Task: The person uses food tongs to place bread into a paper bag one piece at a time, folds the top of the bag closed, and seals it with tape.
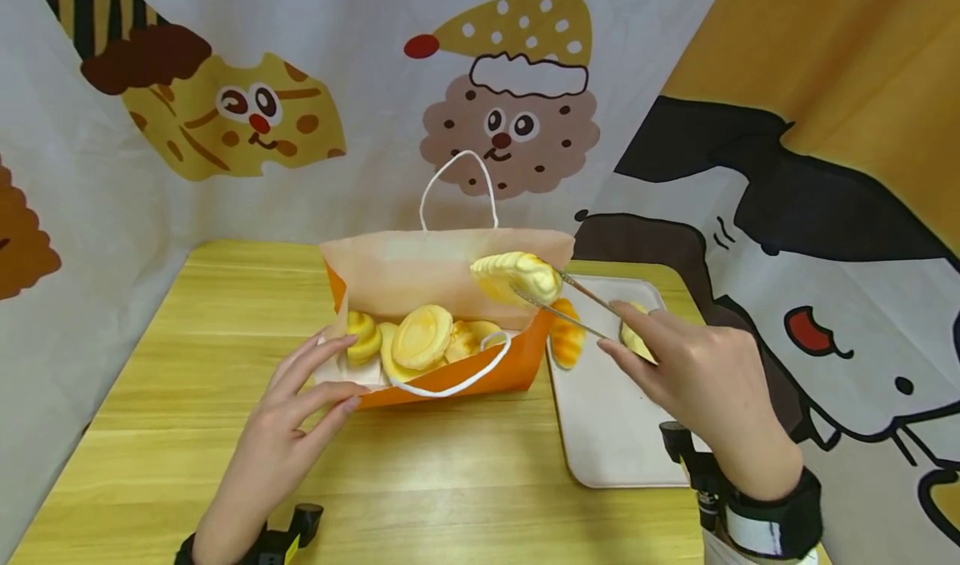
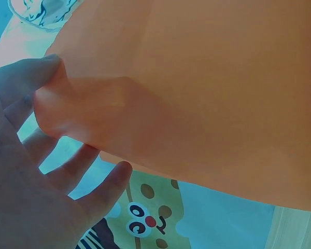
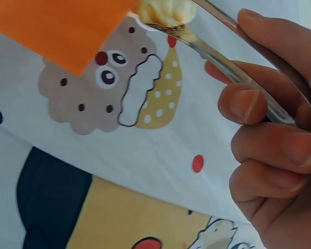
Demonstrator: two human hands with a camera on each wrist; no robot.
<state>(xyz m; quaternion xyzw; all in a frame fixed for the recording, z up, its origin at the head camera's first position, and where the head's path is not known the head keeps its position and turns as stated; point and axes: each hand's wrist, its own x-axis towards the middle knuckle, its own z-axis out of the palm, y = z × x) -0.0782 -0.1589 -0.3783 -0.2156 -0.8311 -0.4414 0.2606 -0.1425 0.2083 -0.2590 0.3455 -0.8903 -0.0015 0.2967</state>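
My right hand (image 1: 697,373) grips a pair of metal tongs (image 1: 587,291), whose tips pinch a pale yellow ridged bread (image 1: 510,275). This bread hangs above the right side of an orange paper bag (image 1: 517,369) with white rope handles. The left hand (image 1: 288,423) pinches the bag's near left rim between thumb and fingers; the left wrist view shows the thumb on the orange paper (image 2: 212,93). Inside the bag lie a yellow swirled bun (image 1: 363,337), a round flat pastry (image 1: 422,337) and other bread pieces, partly hidden by the front wall.
Right of the bag, a white tray (image 1: 611,440) lies on the wooden table (image 1: 450,498). On it are a striped golden roll (image 1: 567,344) and a pale bread piece (image 1: 634,337), partly behind the right hand. A cartoon-printed cloth (image 1: 375,15) hangs behind the table.
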